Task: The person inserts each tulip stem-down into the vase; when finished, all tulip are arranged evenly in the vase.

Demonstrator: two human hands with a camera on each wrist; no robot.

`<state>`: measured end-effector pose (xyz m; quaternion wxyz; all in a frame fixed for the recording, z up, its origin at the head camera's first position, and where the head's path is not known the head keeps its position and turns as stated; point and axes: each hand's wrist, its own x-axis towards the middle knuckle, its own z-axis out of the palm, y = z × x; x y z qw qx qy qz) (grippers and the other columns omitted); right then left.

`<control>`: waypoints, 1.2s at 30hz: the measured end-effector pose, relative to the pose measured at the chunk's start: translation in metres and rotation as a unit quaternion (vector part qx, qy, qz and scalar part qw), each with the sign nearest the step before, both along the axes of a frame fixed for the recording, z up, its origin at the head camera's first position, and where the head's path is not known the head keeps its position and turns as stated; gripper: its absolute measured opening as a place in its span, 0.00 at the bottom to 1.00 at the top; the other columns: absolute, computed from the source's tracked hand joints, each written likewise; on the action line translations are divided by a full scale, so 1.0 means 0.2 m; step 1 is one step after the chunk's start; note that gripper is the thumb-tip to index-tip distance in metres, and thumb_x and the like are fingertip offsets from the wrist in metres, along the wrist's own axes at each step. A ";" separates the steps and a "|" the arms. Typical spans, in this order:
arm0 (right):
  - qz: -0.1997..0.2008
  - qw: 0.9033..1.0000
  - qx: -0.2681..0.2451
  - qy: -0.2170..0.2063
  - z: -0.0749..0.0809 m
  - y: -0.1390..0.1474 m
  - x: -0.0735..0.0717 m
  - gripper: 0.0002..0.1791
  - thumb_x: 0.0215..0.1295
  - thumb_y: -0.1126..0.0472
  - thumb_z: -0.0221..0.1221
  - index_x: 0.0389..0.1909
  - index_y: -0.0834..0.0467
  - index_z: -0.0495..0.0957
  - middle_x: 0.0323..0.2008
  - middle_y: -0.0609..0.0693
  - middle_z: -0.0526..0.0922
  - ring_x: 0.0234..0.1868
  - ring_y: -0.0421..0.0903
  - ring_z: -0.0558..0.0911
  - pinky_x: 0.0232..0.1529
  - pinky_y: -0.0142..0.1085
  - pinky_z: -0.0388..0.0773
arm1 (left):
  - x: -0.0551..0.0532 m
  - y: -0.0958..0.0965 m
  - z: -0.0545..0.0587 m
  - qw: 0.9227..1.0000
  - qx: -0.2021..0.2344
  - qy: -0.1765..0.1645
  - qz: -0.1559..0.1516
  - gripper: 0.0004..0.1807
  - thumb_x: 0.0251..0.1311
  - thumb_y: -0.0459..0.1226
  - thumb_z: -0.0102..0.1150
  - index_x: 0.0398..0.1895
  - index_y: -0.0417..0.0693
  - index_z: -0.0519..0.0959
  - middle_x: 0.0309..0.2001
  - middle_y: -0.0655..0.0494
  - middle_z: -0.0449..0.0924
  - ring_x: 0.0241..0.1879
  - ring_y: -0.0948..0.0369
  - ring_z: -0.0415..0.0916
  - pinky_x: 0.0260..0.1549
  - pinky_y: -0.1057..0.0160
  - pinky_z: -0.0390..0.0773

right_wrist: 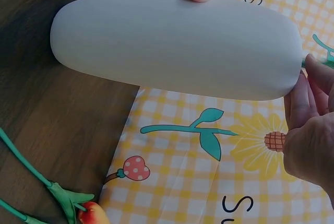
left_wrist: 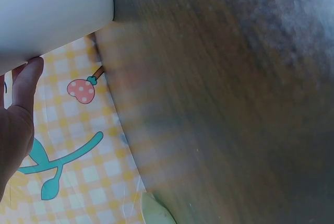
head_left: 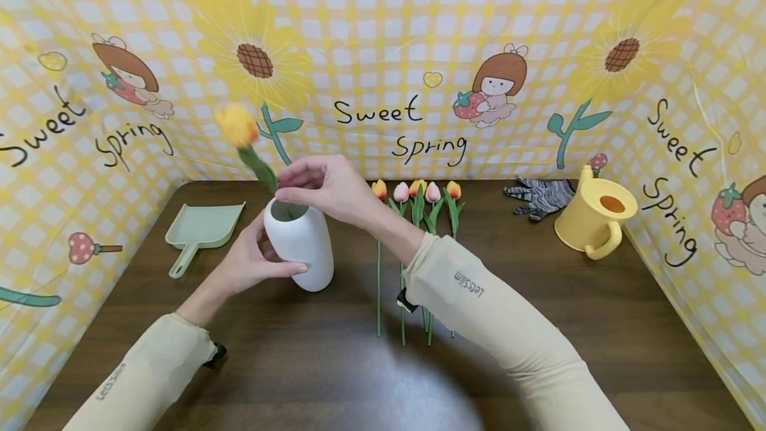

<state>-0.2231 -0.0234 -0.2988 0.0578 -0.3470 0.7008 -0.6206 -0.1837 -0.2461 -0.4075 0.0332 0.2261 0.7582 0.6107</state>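
A tall white vase [head_left: 308, 251] stands slightly tilted over the left part of the table, its round mouth facing up. My left hand [head_left: 251, 255] grips its side, thumb across the front and fingers behind. An orange-yellow tulip [head_left: 236, 126] leans out to the left above the vase mouth, its lower stem inside. My right hand [head_left: 326, 185] pinches the stem right at the rim. In the right wrist view a bit of green stem [right_wrist: 304, 62] shows between the rim and the right thumb. The left wrist view catches only the vase's lower body [left_wrist: 52, 15] and some left fingers.
Several orange and pink tulips [head_left: 417, 201] lie in a row under the right forearm. A pale green dustpan [head_left: 206, 225] lies at the left. Toward the back right are a grey knit glove [head_left: 540, 197] and a yellow watering can [head_left: 577, 218]. Checked cloth walls surround the table [head_left: 311, 364].
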 end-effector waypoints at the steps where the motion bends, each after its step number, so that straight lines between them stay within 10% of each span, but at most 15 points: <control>1: 0.000 1.000 0.003 -0.003 0.00 0.00 0.00 0.13 0.62 0.65 0.71 0.46 0.64 0.85 0.38 0.49 0.88 0.39 0.42 0.86 0.45 0.34 0.83 | 0.00 0.00 0.00 1.000 0.000 0.000 -0.001 0.59 0.41 0.18 0.78 0.77 0.53 0.58 0.61 0.45 0.70 0.55 0.54 0.74 0.46 0.56 0.85; 22: -0.015 0.999 -0.042 -0.026 -0.02 0.03 0.05 0.14 0.65 0.63 0.69 0.49 0.63 0.83 0.41 0.50 0.88 0.42 0.45 0.86 0.46 0.36 0.83 | -0.02 -0.02 -0.03 1.000 -0.007 -0.003 0.003 0.58 0.43 0.23 0.80 0.76 0.60 0.59 0.61 0.47 0.71 0.56 0.50 0.75 0.46 0.54 0.85; 36: -0.054 0.996 -0.075 -0.019 -0.06 0.32 0.13 0.18 0.65 0.65 0.68 0.56 0.60 0.81 0.51 0.53 0.85 0.52 0.47 0.84 0.54 0.41 0.81 | -0.01 -0.01 -0.02 1.000 0.001 0.002 0.010 0.54 0.41 0.21 0.80 0.73 0.54 0.63 0.60 0.45 0.72 0.54 0.51 0.77 0.47 0.56 0.84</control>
